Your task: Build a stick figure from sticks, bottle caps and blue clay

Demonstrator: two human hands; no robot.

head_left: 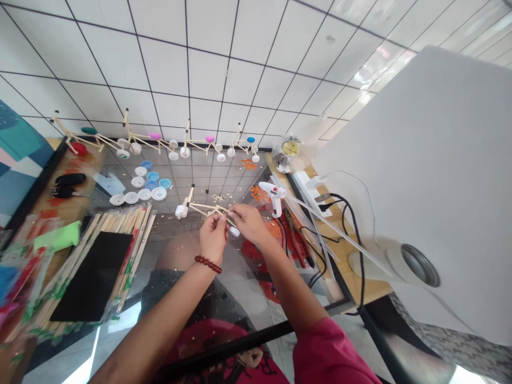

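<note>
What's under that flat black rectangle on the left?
Wrapped wooden chopsticks: their ends poke out around the black rectangle, some with green or red on their wrappers. Whatever lies beneath its middle is covered, so I can't see that part.

White dark-lined tile wall [212, 66] behind glass-topped table [174, 229]; glare [365, 97] upper right.

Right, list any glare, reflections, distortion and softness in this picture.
Head view: white glare on the tiles at upper right; tile lines mirrored in the glass tabletop. Head view: those lines fan outward, suggesting wide-angle stretch. Head view: fine detail soft where left hand and right hand pinch the stick frame.
</note>
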